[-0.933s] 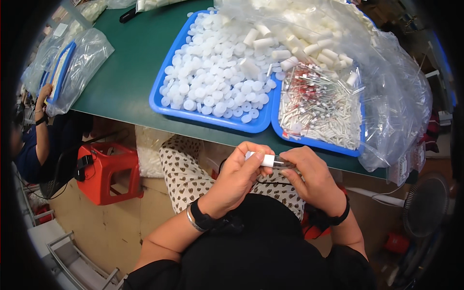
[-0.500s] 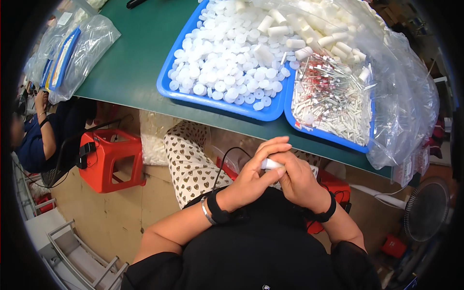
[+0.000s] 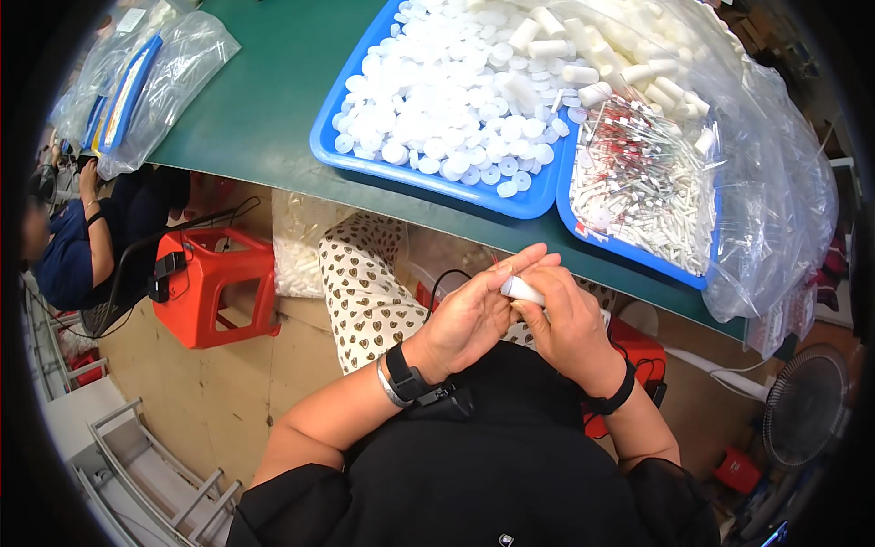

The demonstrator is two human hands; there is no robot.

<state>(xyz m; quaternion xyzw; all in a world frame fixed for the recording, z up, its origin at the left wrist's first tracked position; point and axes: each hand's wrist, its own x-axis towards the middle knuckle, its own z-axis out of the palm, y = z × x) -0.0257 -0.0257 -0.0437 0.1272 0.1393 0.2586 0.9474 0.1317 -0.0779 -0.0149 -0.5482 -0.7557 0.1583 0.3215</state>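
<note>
A small white plastic cylinder (image 3: 524,291) with a flat pale end is pinched between the thumb and fingers of my right hand (image 3: 576,330). Close beside it, my left hand (image 3: 463,326) is palm up with its fingers stretched out behind the cylinder. A thin reddish wire or stick (image 3: 495,258) shows at the left fingers; what it belongs to is hidden. Both hands are over my lap, just below the table edge. Ahead of them are a blue tray (image 3: 346,162) heaped with translucent white discs and a smaller blue tray (image 3: 629,259) of thin white-and-red leaded parts.
White foam-like cylinders (image 3: 547,47) and clear plastic bags (image 3: 775,173) cover the far right of the green table (image 3: 264,100). A co-worker's arm (image 3: 98,232) shows at left beside a red stool (image 3: 205,314). A fan (image 3: 804,406) stands at lower right.
My left hand has unfolded from around the white cylinder and turned palm up. My right hand now tilts the cylinder, exposing more of it. The view has shifted slightly.
</note>
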